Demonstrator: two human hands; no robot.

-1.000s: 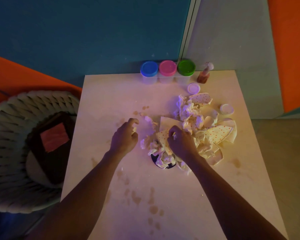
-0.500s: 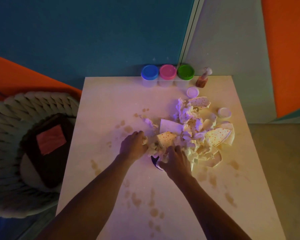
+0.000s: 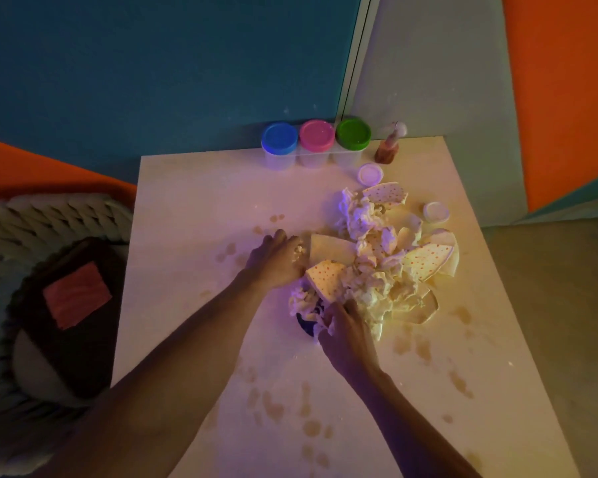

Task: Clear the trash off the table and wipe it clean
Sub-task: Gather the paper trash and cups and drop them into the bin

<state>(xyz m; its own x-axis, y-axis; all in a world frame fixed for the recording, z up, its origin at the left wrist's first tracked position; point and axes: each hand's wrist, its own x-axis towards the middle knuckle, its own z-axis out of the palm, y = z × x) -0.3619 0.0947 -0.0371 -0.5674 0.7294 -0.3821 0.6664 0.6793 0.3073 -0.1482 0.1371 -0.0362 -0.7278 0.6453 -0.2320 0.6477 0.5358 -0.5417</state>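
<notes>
Trash pile (image 3: 377, 267): crumpled tissues and dotted plate pieces, middle-right of worktop (image 3: 194, 208).
Left hand (image 3: 273, 262): fingers curled around tissue at pile's left edge.
Right hand (image 3: 346, 336): gripping tissue at pile's near edge.
Stains (image 3: 273, 407): brown, scattered on worktop.

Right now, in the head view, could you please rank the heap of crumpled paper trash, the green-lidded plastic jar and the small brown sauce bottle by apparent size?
1. Heap of crumpled paper trash, by far the largest.
2. Green-lidded plastic jar.
3. Small brown sauce bottle, smallest; it stands beside the jar, so distance hardly skews this.
</notes>
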